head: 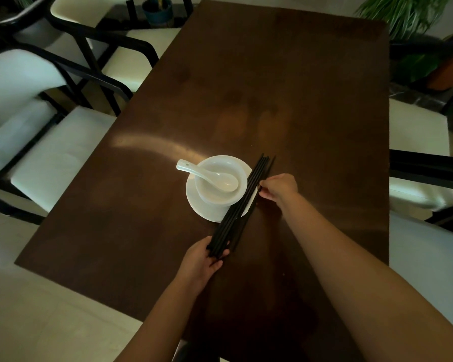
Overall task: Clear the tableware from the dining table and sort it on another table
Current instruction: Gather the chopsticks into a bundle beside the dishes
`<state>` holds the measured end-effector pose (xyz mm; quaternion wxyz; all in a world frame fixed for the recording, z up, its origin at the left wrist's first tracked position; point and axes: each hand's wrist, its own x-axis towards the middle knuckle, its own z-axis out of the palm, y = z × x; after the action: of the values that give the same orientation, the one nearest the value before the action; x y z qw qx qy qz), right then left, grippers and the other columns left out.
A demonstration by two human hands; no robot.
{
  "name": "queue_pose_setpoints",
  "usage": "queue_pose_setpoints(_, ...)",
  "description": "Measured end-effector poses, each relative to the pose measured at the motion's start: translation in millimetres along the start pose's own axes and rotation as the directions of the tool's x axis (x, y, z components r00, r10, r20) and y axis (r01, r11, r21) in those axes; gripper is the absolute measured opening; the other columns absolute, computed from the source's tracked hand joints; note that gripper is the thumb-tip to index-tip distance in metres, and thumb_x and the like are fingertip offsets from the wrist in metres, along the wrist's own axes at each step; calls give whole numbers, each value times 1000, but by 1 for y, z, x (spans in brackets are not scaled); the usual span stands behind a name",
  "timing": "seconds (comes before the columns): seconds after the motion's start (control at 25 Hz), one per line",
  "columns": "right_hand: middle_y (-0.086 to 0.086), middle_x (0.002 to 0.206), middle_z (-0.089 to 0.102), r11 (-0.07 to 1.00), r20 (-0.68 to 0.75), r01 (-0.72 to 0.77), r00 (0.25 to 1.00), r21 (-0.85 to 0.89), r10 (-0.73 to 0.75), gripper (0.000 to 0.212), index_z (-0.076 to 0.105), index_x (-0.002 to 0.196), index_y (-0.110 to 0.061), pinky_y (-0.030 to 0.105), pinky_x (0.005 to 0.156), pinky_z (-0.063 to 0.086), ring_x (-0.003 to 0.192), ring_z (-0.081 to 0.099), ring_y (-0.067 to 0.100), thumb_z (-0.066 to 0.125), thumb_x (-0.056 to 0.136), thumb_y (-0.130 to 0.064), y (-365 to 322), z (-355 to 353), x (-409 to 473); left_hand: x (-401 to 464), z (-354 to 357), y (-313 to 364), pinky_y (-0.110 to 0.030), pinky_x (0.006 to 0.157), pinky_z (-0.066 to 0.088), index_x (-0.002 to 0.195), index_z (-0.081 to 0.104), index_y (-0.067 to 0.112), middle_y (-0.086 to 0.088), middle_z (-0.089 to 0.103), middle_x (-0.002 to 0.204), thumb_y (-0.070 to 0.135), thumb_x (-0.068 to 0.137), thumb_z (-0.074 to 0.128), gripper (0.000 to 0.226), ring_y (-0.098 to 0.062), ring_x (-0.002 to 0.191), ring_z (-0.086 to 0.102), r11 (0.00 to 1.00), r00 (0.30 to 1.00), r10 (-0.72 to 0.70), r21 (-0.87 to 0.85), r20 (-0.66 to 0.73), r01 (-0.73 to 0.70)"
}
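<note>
We are gathering the black chopsticks [242, 202] lying across the plate [194, 197] on the surface [311, 100]; our left hand [204, 259] is gripping their near ends, our right hand [279, 188] pinching midway; next, probably lifting them together.

Both bare forearms reach forward over the table, the left hand [204, 259] low and near with fingers curled round the near end of the chopsticks [246, 197], the right hand [279, 188] farther out, fingertips pinching the same bundle partway along.
</note>
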<state>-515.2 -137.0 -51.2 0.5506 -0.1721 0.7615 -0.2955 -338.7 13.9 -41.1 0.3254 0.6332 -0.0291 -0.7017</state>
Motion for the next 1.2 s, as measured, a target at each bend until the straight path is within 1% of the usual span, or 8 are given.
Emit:
queue_pose_setpoints(0.12,9,71,55,998,-2,-5,1000,65,5,21,52,69,-9,30,68,56,57,59,19,66,79,4,4,1,1,1,1,1,-34,72,47,114,50,13,-12,65,106,23,98,36,24,-21,90,63,996,998,-58,-65,20,59)
queue_pose_setpoints(0.28,9,75,60,996,11,51,999,74,-52,14,58,76,-8,30,72,56,62,64,21,69,77,0,9,2,-1,2,-2,0,-40,70,52,115,45,7,-23,60,113,19,97,39,22,-30,92,65,953,991,-99,-278,90,120)
queue_pose_setpoints(0.4,12,85,64,994,26,113,993,2,-113,12,62,85,-8,33,71,58,72,67,26,71,78,-5,15,4,-3,4,-1,-1,-38,63,59,121,44,5,-26,59,113,15,97,39,27,-31,89,65,945,994,-84,-311,77,103)
queue_pose_setpoints(0.48,12,86,68,978,12,183,983,-96,-183,17,66,96,-7,32,67,58,67,66,23,69,80,-11,20,7,-5,3,1,0,-36,61,60,121,44,2,-27,59,111,13,96,40,28,-31,88,64,943,994,-86,-315,72,105)
queue_pose_setpoints(0.64,6,77,67,935,-6,289,955,-204,-296,26,67,106,-7,41,76,58,61,65,20,67,82,-16,34,11,-9,1,5,5,-38,66,59,118,46,1,-26,54,118,9,95,42,24,-32,91,62,936,993,-103,-332,53,115)
queue_pose_setpoints(0.84,12,92,69,958,42,265,964,-110,-262,32,60,116,-6,35,66,58,57,63,15,63,86,-18,45,11,-14,-6,10,7,-44,78,53,112,44,5,-24,53,117,11,96,40,18,-32,94,62,927,991,-121,-351,58,134)
queue_pose_setpoints(1.0,3,81,63,986,104,166,981,1,-166,28,59,112,-9,30,61,57,67,64,16,52,92,-27,54,8,-25,-7,9,6,-44,85,47,127,38,7,-24,50,128,16,97,38,32,-33,99,61,915,988,-141,-375,56,152)
queue_pose_setpoints(1.2,11,102,66,994,252,74,963,84,-93,34,50,127,-14,28,61,58,74,68,20,45,96,-25,67,10,-41,-4,3,3,-44,85,47,137,31,9,-21,52,126,25,98,36,43,-32,103,60,902,987,-143,-401,79,163)
